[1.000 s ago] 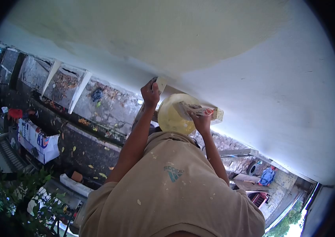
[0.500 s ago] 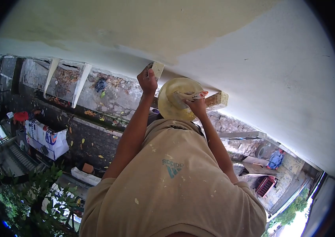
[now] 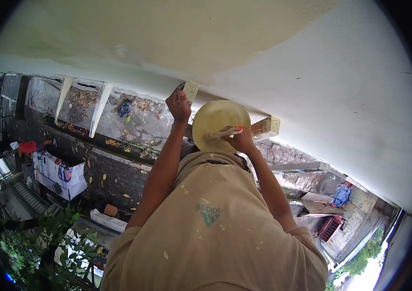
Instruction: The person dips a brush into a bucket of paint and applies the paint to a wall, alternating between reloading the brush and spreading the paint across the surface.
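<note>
My left hand (image 3: pixel 179 104) is closed around the top of a pale wooden post (image 3: pixel 191 91) beside the wall. My right hand (image 3: pixel 241 140) is closed on a paintbrush (image 3: pixel 226 132) with red at the end of its handle. The brush lies across the inside of a round, yellowish paint bucket (image 3: pixel 221 110), its bristle end pointing left and down into it. How the bucket is held up is hidden. A second wooden post (image 3: pixel 266 127), speckled with paint, juts out right of the bucket and rests near the wall.
The wall (image 3: pixel 313 97) is cream in one part and whitish in another. Far below run a paved alley (image 3: pixel 114 169) and a ditch. A white printed box-like stall (image 3: pixel 60 174) and a person in red (image 3: pixel 27 147) are at left, tree leaves (image 3: pixel 65 233) lower left.
My right hand has moved slightly down, and the brush has dropped towards the near side of the bucket, lying flatter. My left hand keeps its grip on the post. The view has shifted slightly.
</note>
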The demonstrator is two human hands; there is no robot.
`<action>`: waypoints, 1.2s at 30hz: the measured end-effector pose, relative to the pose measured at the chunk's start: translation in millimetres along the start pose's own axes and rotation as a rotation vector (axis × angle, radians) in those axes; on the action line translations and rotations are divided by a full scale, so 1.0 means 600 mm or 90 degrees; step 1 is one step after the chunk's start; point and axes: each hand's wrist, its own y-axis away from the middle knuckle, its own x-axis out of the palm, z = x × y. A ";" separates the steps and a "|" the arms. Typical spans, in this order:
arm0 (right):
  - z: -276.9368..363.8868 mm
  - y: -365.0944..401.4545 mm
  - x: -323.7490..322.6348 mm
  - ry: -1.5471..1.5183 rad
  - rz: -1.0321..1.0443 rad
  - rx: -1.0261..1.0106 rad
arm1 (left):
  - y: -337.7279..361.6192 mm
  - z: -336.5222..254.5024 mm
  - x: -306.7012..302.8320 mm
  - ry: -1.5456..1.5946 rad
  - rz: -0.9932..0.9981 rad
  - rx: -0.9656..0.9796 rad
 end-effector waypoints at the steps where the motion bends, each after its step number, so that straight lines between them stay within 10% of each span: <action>1: 0.000 0.000 -0.001 0.000 0.000 -0.007 | 0.000 0.000 -0.002 -0.005 0.005 -0.002; 36: -0.027 -0.052 -0.015 -0.030 0.051 0.027 | 0.008 0.002 0.000 -0.101 -0.001 0.000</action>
